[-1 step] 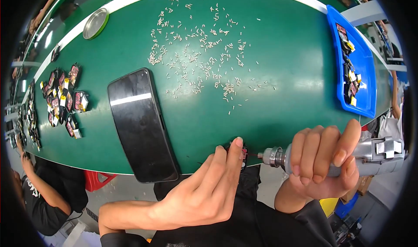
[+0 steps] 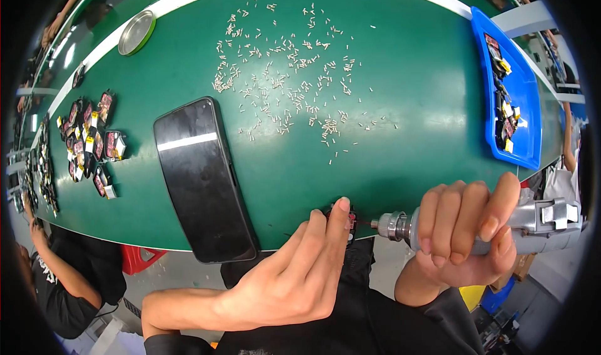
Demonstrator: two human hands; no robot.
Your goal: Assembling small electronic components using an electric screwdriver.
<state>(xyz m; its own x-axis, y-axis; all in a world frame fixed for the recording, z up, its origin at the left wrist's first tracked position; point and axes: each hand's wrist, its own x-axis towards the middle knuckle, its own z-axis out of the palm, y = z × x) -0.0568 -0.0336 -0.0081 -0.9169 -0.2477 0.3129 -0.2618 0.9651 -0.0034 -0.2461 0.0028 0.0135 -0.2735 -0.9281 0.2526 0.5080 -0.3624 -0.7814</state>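
My right hand (image 2: 466,226) is wrapped round a grey power screwdriver (image 2: 393,225), held nearly level with its thin bit pointing left. The bit reaches to a small black and red part (image 2: 352,217) at the table's near edge; whether it touches a screw I cannot tell. My left hand (image 2: 294,270) grips that part, its fingertips pressed against it and hiding most of it. To the left of this hand lies a black smartphone (image 2: 200,180), screen up. Loose small screws (image 2: 303,61) are scattered beyond my hands over the green table (image 2: 413,104).
A blue tray (image 2: 529,123) at the right holds several small black parts with white and yellow labels. More such parts (image 2: 87,142) lie heaped at the left. A round green-rimmed dish (image 2: 136,34) sits near the far left edge. Another person's arm (image 2: 69,270) shows at the left.
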